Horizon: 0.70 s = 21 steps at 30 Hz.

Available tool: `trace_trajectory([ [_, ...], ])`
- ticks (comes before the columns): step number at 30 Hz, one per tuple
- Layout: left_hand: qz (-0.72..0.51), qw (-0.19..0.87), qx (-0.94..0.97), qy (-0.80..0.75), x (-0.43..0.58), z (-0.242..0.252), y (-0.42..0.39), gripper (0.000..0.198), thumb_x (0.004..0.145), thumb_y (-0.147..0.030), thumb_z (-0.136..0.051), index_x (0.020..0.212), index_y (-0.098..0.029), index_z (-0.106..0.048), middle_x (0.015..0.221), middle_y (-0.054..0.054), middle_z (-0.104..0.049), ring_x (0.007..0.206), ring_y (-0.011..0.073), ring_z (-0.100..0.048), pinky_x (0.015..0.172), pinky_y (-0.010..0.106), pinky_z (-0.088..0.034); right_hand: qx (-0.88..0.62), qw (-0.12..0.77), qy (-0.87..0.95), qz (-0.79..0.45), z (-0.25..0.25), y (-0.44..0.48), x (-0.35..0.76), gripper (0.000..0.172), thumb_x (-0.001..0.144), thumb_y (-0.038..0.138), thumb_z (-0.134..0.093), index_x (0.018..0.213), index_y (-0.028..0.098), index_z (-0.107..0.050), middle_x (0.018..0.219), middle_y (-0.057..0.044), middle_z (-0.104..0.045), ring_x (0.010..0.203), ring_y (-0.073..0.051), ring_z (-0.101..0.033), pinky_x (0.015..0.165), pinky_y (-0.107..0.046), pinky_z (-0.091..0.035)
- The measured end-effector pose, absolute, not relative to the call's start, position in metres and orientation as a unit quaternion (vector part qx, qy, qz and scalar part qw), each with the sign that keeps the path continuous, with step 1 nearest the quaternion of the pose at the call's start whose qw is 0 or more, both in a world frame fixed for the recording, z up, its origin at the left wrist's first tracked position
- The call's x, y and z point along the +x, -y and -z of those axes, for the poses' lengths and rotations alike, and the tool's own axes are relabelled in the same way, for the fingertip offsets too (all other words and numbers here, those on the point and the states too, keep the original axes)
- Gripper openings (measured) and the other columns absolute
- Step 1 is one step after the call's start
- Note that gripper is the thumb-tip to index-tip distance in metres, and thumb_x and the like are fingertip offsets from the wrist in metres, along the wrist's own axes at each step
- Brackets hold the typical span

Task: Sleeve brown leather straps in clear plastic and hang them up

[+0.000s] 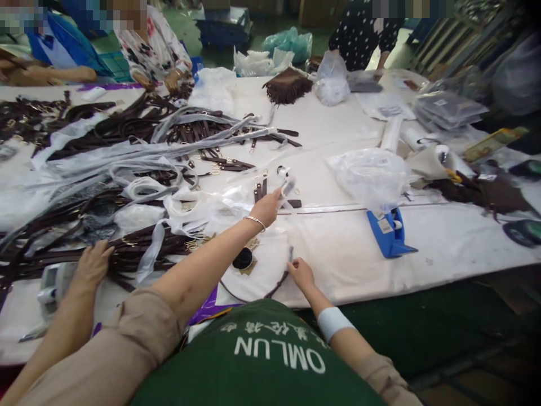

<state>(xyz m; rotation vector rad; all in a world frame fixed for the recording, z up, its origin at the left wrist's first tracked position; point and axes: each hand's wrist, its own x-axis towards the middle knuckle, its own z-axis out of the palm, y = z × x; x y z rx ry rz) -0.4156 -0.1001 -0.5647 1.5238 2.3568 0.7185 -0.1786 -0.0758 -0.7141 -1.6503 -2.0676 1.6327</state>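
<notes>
My left hand (268, 207), with a bracelet at the wrist, reaches forward over the white-covered table. Its fingers are closed round a small, pale, partly see-through thing (289, 187), too blurred to name. Short dark straps with metal clasps (262, 189) lie just beyond it. Close to my apron, my right hand (302, 273) pinches the end of a thin dark brown strap (276, 285), its tip greyish. The strap curves over the table towards my body. A round black object (243, 259) lies on a brownish piece between my arms.
A co-worker's hand (93, 262) rests by dark straps at left, near a grey tape dispenser (53, 285). Straps and plastic sleeves (127, 155) cover the left side. To the right are a blue tape dispenser (385, 234) and a clear plastic bag (369, 175). People stand opposite.
</notes>
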Motion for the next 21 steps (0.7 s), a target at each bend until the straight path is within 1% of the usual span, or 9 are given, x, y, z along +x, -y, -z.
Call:
trace_trajectory([
  [2, -0.186, 0.151, 0.532, -0.812, -0.419, 0.587, 0.104, 0.068, 0.067, 0.002, -0.048, 0.133, -0.008, -0.033, 0.111, 0.017, -0.057, 0.105, 0.0265, -0.05, 0.087, 0.039, -0.041, -0.542, 0.008, 0.621, -0.566, 0.72, 0.072, -0.178, 0.016, 0.066, 0.031, -0.064, 0.062, 0.019, -0.053, 0.063, -0.005, -0.063, 0.073, -0.022, -0.061, 0.065, -0.029, -0.047],
  [4, -0.162, 0.167, 0.57, -0.788, -0.41, 0.607, 0.12, 0.072, 0.061, 0.005, -0.049, 0.131, -0.011, -0.038, 0.123, 0.018, -0.05, 0.12, 0.0316, -0.038, 0.094, 0.045, -0.035, -0.555, 0.009, 0.565, -0.61, 0.723, 0.071, -0.172, 0.019, 0.067, 0.032, -0.063, 0.059, 0.019, -0.051, 0.052, -0.001, -0.058, 0.059, -0.019, -0.06, 0.054, -0.027, -0.047],
  [7, -0.185, 0.182, 0.667, -0.698, -0.376, 0.63, 0.158, 0.057, 0.067, 0.003, -0.045, 0.121, -0.016, -0.05, 0.131, 0.011, -0.045, 0.13, 0.028, -0.025, 0.104, 0.047, -0.025, -0.572, 0.033, 0.478, -0.666, 0.722, 0.075, -0.16, 0.017, 0.066, 0.032, -0.064, 0.066, 0.018, -0.054, 0.051, 0.002, -0.056, 0.051, -0.014, -0.057, 0.045, -0.022, -0.045],
  [9, -0.203, 0.256, 0.684, -0.652, -0.346, 0.643, 0.181, 0.044, 0.074, -0.002, -0.043, 0.114, -0.016, -0.055, 0.121, 0.011, -0.053, 0.124, 0.0242, -0.035, 0.104, 0.042, -0.027, -0.572, 0.047, 0.424, -0.701, 0.717, 0.077, -0.155, 0.018, 0.064, 0.03, -0.066, 0.071, 0.018, -0.056, 0.054, 0.002, -0.056, 0.05, -0.012, -0.056, 0.044, -0.02, -0.045],
  [11, -0.185, 0.385, 0.624, -0.654, -0.318, 0.656, 0.198, 0.035, 0.079, -0.014, -0.047, 0.112, -0.016, -0.055, 0.106, 0.011, -0.059, 0.109, 0.0236, -0.05, 0.096, 0.039, -0.037, -0.563, 0.051, 0.376, -0.734, 0.71, 0.077, -0.154, 0.019, 0.063, 0.028, -0.069, 0.072, 0.017, -0.057, 0.055, 0.002, -0.057, 0.05, -0.011, -0.056, 0.044, -0.019, -0.046],
  [14, -0.155, 0.504, 0.512, -0.679, -0.291, 0.676, 0.208, 0.042, 0.075, -0.034, -0.058, 0.112, -0.014, -0.052, 0.091, 0.01, -0.063, 0.087, 0.0246, -0.058, 0.08, 0.037, -0.045, -0.548, 0.055, 0.325, -0.769, 0.698, 0.075, -0.159, 0.021, 0.062, 0.026, -0.074, 0.071, 0.016, -0.058, 0.057, 0.001, -0.058, 0.052, -0.01, -0.057, 0.048, -0.018, -0.05],
  [17, -0.186, 0.535, 0.477, -0.672, -0.284, 0.685, 0.207, 0.037, 0.074, -0.031, -0.057, 0.106, -0.013, -0.053, 0.088, 0.008, -0.063, 0.081, 0.0211, -0.059, 0.076, 0.032, -0.046, -0.541, 0.073, 0.301, -0.782, 0.683, 0.074, -0.163, 0.023, 0.063, 0.026, -0.077, 0.072, 0.016, -0.058, 0.06, 0.001, -0.059, 0.054, -0.009, -0.057, 0.05, -0.017, -0.052],
  [19, -0.218, 0.567, 0.463, -0.646, -0.284, 0.682, 0.206, 0.028, 0.079, -0.028, -0.049, 0.103, -0.013, -0.053, 0.085, 0.006, -0.064, 0.076, 0.0166, -0.06, 0.072, 0.027, -0.047, -0.541, 0.089, 0.296, -0.782, 0.673, 0.073, -0.162, 0.024, 0.066, 0.031, -0.076, 0.074, 0.017, -0.059, 0.061, 0.001, -0.058, 0.052, -0.008, -0.056, 0.048, -0.015, -0.052],
  [21, -0.245, 0.597, 0.453, -0.615, -0.285, 0.673, 0.207, 0.029, 0.086, -0.029, -0.037, 0.106, -0.013, -0.05, 0.08, 0.004, -0.063, 0.069, 0.0128, -0.059, 0.065, 0.024, -0.048, -0.544, 0.108, 0.298, -0.777, 0.665, 0.073, -0.159, 0.027, 0.067, 0.036, -0.076, 0.073, 0.017, -0.058, 0.06, 0.002, -0.057, 0.048, -0.006, -0.053, 0.043, -0.013, -0.049],
])
